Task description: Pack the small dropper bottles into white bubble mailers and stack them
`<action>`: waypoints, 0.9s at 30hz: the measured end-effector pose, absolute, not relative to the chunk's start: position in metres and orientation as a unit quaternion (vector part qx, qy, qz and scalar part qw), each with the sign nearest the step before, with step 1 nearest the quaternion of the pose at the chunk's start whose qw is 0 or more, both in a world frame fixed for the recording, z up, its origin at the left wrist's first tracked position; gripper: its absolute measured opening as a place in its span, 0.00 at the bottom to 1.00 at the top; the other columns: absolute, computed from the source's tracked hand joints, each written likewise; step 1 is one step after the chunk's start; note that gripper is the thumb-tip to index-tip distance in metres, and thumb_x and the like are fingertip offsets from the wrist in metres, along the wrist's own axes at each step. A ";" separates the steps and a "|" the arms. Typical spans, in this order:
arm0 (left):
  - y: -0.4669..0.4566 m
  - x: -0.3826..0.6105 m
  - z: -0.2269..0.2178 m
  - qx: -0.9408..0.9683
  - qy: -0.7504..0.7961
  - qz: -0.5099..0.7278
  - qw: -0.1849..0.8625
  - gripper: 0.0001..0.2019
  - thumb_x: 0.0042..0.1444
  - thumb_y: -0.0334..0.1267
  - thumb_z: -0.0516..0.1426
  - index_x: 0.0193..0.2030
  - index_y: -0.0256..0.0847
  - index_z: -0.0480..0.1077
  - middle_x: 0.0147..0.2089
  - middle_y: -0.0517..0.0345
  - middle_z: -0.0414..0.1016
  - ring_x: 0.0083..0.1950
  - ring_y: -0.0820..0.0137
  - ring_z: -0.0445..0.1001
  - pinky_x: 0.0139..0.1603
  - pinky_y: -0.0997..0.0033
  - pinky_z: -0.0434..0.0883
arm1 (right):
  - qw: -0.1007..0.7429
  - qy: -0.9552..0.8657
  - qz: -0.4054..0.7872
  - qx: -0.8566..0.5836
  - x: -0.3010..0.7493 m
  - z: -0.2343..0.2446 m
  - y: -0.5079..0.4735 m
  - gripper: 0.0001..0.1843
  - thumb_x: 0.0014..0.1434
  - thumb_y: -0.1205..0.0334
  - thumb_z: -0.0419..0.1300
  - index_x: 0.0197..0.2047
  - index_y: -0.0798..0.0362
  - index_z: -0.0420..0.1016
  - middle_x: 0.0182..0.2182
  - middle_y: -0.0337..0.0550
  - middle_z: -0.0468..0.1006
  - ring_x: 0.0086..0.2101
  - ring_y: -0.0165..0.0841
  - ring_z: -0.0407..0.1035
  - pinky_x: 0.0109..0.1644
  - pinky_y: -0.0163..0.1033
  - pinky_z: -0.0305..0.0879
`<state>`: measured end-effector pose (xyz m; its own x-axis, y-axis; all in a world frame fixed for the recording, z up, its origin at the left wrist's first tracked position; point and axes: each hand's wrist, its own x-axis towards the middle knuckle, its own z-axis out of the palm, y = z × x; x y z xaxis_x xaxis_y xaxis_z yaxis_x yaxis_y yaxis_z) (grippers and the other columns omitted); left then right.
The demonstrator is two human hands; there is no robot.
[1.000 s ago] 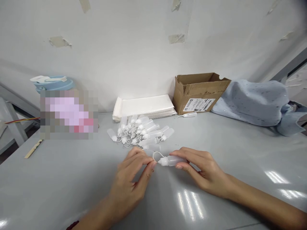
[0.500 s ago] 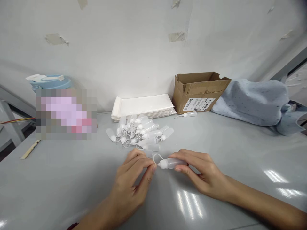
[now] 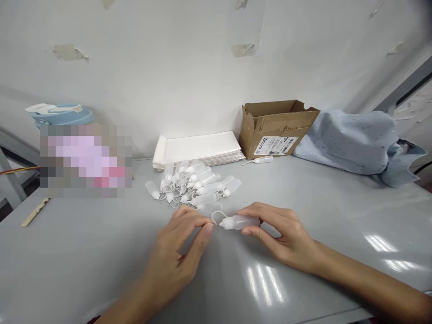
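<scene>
My right hand (image 3: 280,234) grips a small translucent dropper bottle (image 3: 241,222) sideways just above the grey table (image 3: 101,252), its white nozzle pointing left. My left hand (image 3: 184,245) pinches the bottle's tethered cap at the end of a thin white loop (image 3: 215,217), right by the nozzle tip. Just behind both hands lies a heap of several similar small bottles (image 3: 192,184) with white caps.
A stack of white sheets (image 3: 199,148) lies against the wall, with an open cardboard box (image 3: 275,128) to its right and one loose bottle (image 3: 261,159) in front of it. Pale blue cloth (image 3: 354,141) is bunched at the right. A blue lidded container (image 3: 59,114) stands at the left.
Both hands and the bottle have shifted slightly up and left in view as the head moved. My left fingers stay pinched at the cap by the nozzle.
</scene>
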<state>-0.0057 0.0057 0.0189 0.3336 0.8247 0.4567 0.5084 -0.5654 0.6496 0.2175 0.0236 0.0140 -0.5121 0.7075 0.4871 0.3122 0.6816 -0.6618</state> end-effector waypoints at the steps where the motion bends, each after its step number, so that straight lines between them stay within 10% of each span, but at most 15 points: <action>1: 0.006 -0.006 0.020 0.790 0.425 0.395 0.199 0.08 0.61 0.29 0.51 0.34 0.41 0.69 0.29 0.62 0.71 0.34 0.73 0.66 0.35 0.74 0.67 | 0.388 -0.828 0.256 -0.313 0.218 0.014 0.024 0.10 0.62 0.69 0.57 0.47 0.61 0.72 0.34 0.50 0.77 0.33 0.34 0.73 0.35 0.38 0.71; 27: 0.002 -0.001 0.008 0.802 0.384 0.393 0.237 0.08 0.61 0.26 0.50 0.33 0.41 0.65 0.27 0.62 0.68 0.31 0.72 0.64 0.36 0.69 0.65 | 0.396 -0.855 0.197 -0.271 0.214 0.006 0.021 0.12 0.62 0.73 0.53 0.49 0.60 0.68 0.35 0.51 0.76 0.33 0.35 0.73 0.33 0.39 0.72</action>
